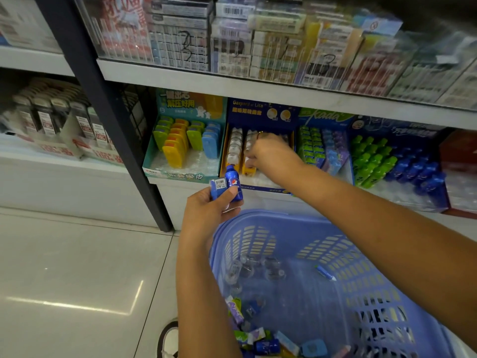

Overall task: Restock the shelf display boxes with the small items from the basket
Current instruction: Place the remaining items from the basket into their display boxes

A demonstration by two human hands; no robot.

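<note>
Left hand [206, 210]: thumb and curled fingers are clamping two blue bottles [227, 186].
Right hand [271, 156]: fingers are curling, seemingly pinching a clear capsule [248, 161] inside the far display box [260, 112].

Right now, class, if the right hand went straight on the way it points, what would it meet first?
The right hand would probably meet the clear capsules in the dark blue display box; depth is unclear.
</note>
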